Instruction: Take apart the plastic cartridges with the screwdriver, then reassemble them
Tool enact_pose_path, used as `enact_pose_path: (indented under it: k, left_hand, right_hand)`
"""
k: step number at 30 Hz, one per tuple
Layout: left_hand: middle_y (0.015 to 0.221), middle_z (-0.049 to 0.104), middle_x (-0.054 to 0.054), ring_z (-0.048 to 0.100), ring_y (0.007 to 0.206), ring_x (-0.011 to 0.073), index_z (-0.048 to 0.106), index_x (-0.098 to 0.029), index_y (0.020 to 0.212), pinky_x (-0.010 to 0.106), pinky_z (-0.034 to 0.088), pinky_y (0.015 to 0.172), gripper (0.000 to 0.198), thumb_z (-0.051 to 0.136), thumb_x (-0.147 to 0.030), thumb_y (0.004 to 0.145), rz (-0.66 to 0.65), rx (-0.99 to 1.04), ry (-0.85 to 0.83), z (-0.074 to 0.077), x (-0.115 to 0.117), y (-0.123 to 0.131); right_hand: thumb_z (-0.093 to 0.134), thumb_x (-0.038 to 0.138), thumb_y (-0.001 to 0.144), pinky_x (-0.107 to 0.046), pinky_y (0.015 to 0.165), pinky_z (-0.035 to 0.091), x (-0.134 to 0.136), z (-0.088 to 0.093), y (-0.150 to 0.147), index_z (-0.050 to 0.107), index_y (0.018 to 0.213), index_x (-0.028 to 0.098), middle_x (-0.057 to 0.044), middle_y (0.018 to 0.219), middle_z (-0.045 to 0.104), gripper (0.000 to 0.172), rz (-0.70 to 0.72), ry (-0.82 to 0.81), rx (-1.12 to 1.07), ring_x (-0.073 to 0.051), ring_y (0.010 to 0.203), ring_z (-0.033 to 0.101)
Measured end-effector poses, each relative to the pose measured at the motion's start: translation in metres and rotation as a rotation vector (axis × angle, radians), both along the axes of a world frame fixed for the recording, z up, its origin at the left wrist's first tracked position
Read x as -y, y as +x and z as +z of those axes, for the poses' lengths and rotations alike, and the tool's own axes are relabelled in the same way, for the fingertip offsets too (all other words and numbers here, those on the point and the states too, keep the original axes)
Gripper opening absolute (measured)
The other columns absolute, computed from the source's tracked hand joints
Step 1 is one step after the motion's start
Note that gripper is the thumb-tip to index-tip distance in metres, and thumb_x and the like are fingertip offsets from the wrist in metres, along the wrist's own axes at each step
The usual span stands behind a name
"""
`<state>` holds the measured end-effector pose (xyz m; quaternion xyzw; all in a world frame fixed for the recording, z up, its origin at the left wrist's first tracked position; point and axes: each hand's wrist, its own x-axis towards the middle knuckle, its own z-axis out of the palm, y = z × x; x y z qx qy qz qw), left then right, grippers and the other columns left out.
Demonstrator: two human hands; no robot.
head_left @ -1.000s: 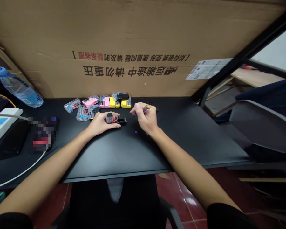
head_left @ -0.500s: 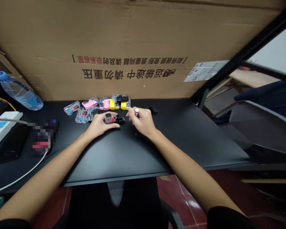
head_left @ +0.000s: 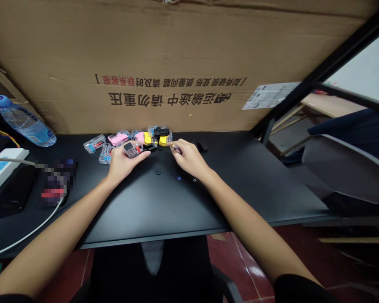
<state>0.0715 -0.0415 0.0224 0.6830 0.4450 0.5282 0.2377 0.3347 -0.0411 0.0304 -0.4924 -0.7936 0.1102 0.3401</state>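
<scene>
My left hand [head_left: 122, 164] is closed around a small clear plastic device [head_left: 134, 150] with red parts inside and a black end pointing right. My right hand [head_left: 189, 158] pinches a small gold-ended tool [head_left: 177, 148], thin like a precision screwdriver; its tip is too small to make out. Right fingertips are near a yellow device [head_left: 163, 141] in the row behind. Below the hands lie a black round piece [head_left: 158, 172], a blue disc [head_left: 179, 178] and a tiny pale piece [head_left: 195, 180]. A black part [head_left: 202, 146] rests beyond the right hand.
Several similar clear devices, one with a pink part [head_left: 119, 138], lie along the cardboard wall [head_left: 177, 50]. To the left are a water bottle [head_left: 27, 122], a white power strip [head_left: 6, 168], a black phone-like slab [head_left: 14, 191] and a cable. A black frame post stands right.
My left hand has shifted slightly left with the clear device, turning it. The right hand has rotated, bringing the tool nearly level. The black round piece and pale piece now show on the table.
</scene>
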Motion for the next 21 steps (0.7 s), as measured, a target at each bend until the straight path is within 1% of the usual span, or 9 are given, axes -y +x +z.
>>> enact_pose_path:
  k: [2, 4, 5, 7, 10, 13, 15, 18, 21]
  left_hand:
    - [0.101, 0.085, 0.008, 0.080, 0.091, 0.0239, 0.081, -0.017, 0.104, 0.042, 0.065, 0.096, 0.041, 0.090, -0.050, 0.083, 0.024, 0.013, 0.012, 0.000, -0.001, -0.001]
    - [0.100, 0.084, 0.008, 0.080, 0.090, 0.0242, 0.081, -0.017, 0.103, 0.043, 0.065, 0.097, 0.040, 0.090, -0.051, 0.083, 0.034, 0.016, 0.017, -0.001, -0.002, -0.001]
    - [0.100, 0.084, 0.008, 0.080, 0.090, 0.0243, 0.081, -0.017, 0.102, 0.043, 0.065, 0.098, 0.040, 0.090, -0.051, 0.083, 0.035, 0.013, 0.019, -0.001, -0.002, -0.001]
    - [0.101, 0.084, 0.008, 0.080, 0.091, 0.0244, 0.081, -0.017, 0.102, 0.043, 0.065, 0.098, 0.039, 0.090, -0.050, 0.083, 0.033, 0.010, 0.021, -0.002, -0.002, 0.000]
    - [0.100, 0.084, 0.008, 0.080, 0.090, 0.0241, 0.080, -0.017, 0.101, 0.042, 0.066, 0.098, 0.037, 0.089, -0.049, 0.083, 0.033, 0.012, 0.027, -0.001, -0.002, -0.001]
    - [0.098, 0.084, 0.007, 0.080, 0.090, 0.0238, 0.080, -0.018, 0.101, 0.041, 0.066, 0.097, 0.037, 0.089, -0.049, 0.084, 0.041, -0.008, 0.033, 0.000, -0.002, -0.003]
    - [0.099, 0.085, 0.007, 0.080, 0.091, 0.0240, 0.081, -0.018, 0.101, 0.041, 0.066, 0.097, 0.037, 0.089, -0.049, 0.084, 0.036, -0.022, 0.032, 0.001, -0.002, -0.004]
    - [0.099, 0.085, 0.008, 0.080, 0.092, 0.0245, 0.081, -0.018, 0.101, 0.040, 0.065, 0.097, 0.036, 0.089, -0.049, 0.083, 0.031, -0.036, 0.036, 0.001, -0.001, -0.004]
    - [0.098, 0.084, 0.007, 0.080, 0.090, 0.0244, 0.081, -0.017, 0.101, 0.040, 0.065, 0.097, 0.036, 0.089, -0.048, 0.084, 0.027, -0.042, 0.044, 0.001, -0.001, -0.003]
  right_hand:
    - [0.053, 0.014, 0.101, -0.040, 0.095, 0.058, 0.000, -0.005, -0.003, 0.079, 0.123, 0.018, -0.015, 0.122, 0.077, 0.034, 0.020, -0.039, 0.103, -0.028, 0.106, 0.075]
    - [0.054, 0.012, 0.100, -0.044, 0.106, 0.058, 0.000, -0.009, -0.009, 0.074, 0.137, 0.020, -0.014, 0.146, 0.071, 0.044, 0.035, -0.070, 0.206, -0.030, 0.125, 0.073]
    - [0.055, 0.011, 0.099, -0.046, 0.110, 0.058, 0.000, -0.010, -0.013, 0.071, 0.144, 0.021, -0.013, 0.155, 0.066, 0.048, 0.034, -0.086, 0.259, -0.031, 0.131, 0.071]
    - [0.056, 0.010, 0.098, -0.051, 0.110, 0.060, 0.000, -0.009, -0.020, 0.067, 0.151, 0.021, -0.012, 0.164, 0.059, 0.055, 0.023, -0.128, 0.360, -0.034, 0.135, 0.070]
    - [0.056, 0.009, 0.098, -0.054, 0.109, 0.061, 0.002, -0.005, -0.023, 0.069, 0.150, 0.020, -0.011, 0.161, 0.062, 0.054, 0.028, -0.167, 0.432, -0.037, 0.137, 0.070]
    - [0.057, 0.010, 0.100, -0.051, 0.112, 0.059, 0.005, 0.000, -0.013, 0.078, 0.137, 0.021, -0.010, 0.152, 0.070, 0.044, 0.118, -0.165, 0.406, -0.035, 0.137, 0.070]
    - [0.059, 0.009, 0.099, -0.048, 0.110, 0.060, 0.005, 0.003, -0.004, 0.082, 0.128, 0.021, -0.009, 0.146, 0.074, 0.039, 0.191, -0.169, 0.377, -0.033, 0.131, 0.073]
    - [0.060, 0.007, 0.096, -0.043, 0.105, 0.060, 0.004, 0.005, 0.005, 0.084, 0.118, 0.020, -0.010, 0.138, 0.078, 0.036, 0.249, -0.148, 0.280, -0.029, 0.118, 0.078]
    - [0.064, 0.011, 0.097, -0.037, 0.095, 0.059, 0.004, 0.008, 0.006, 0.084, 0.113, 0.018, -0.012, 0.119, 0.081, 0.026, 0.286, -0.106, 0.113, -0.024, 0.103, 0.078]
